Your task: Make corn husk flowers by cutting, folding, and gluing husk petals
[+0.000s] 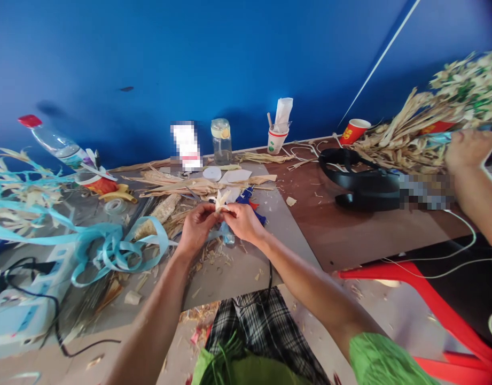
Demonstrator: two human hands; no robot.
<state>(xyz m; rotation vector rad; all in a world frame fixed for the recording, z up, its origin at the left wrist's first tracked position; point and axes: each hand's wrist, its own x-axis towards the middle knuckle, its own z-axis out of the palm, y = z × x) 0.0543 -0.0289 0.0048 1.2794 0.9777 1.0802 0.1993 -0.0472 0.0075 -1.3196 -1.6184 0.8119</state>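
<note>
A small cream flower of corn husk (220, 201) stands upright between my two hands, its pointed petals fanned upward. My left hand (198, 222) pinches its base from the left, thumb and fingertips closed. From the other side my right hand (243, 220) grips the same base, and the fingertips of both hands nearly meet there. What lies under the fingertips is hidden. Beneath and behind my hands are a dark blue piece of material (246, 197) and a small clear, bluish object (227, 234). Dry corn husks (189, 185) lie beyond them, with a corn cob (163, 209) to the left.
At left are curled light-blue ribbon (113, 247), a power strip (57, 278) and a tilted bottle (55, 141). A water jar (221, 143) and paper cup (276, 139) stand by the wall. At right lie a black headset (361, 179) and a co-worker's hand (468, 152) near husk bundles.
</note>
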